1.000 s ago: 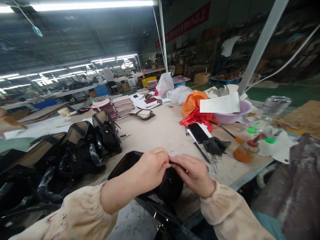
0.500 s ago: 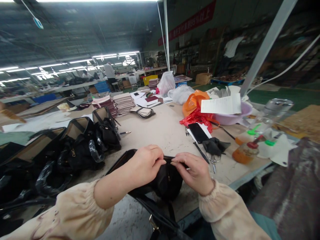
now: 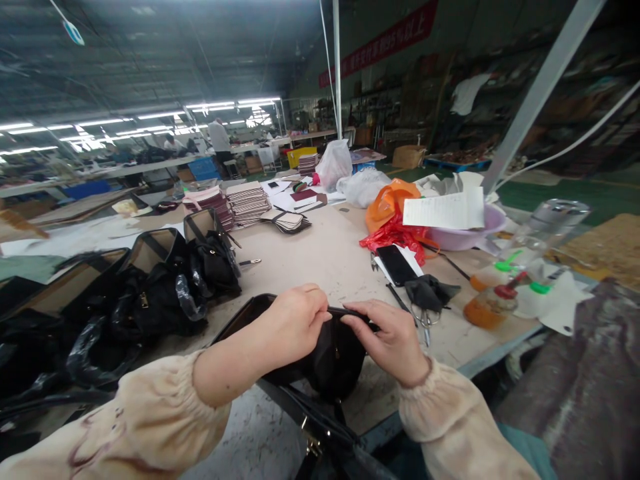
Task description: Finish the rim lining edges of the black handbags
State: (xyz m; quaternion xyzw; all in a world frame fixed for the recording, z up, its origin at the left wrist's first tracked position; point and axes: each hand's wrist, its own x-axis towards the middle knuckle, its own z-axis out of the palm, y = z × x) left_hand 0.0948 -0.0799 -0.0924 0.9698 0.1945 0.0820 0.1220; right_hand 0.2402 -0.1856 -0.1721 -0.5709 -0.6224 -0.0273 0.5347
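Note:
A black handbag [image 3: 336, 363] with gold-coloured fittings sits at the table's near edge, partly behind my forearms. My left hand [image 3: 300, 320] has its fingers closed on the bag's top edge. Just to the right, my right hand [image 3: 387, 333] pinches the same edge between thumb and fingers. Only a short gap of the black rim shows between the two hands. A black strap with a gold buckle [image 3: 313, 440] hangs toward me below the bag. The inside of the bag is mostly hidden by my left hand.
Several black handbags [image 3: 157, 293] stand in a row at left. Stacked panels [image 3: 247, 205] lie at the back. On the right are a phone [image 3: 397, 265], scissors [image 3: 427, 319], an orange bag [image 3: 390, 203], a purple basin [image 3: 467, 239] and a bottle of amber liquid [image 3: 490, 308].
Both hands stay on the bag's top edge; my right thumb and fingers have shifted slightly along it. The strap with its buckle has swung a little.

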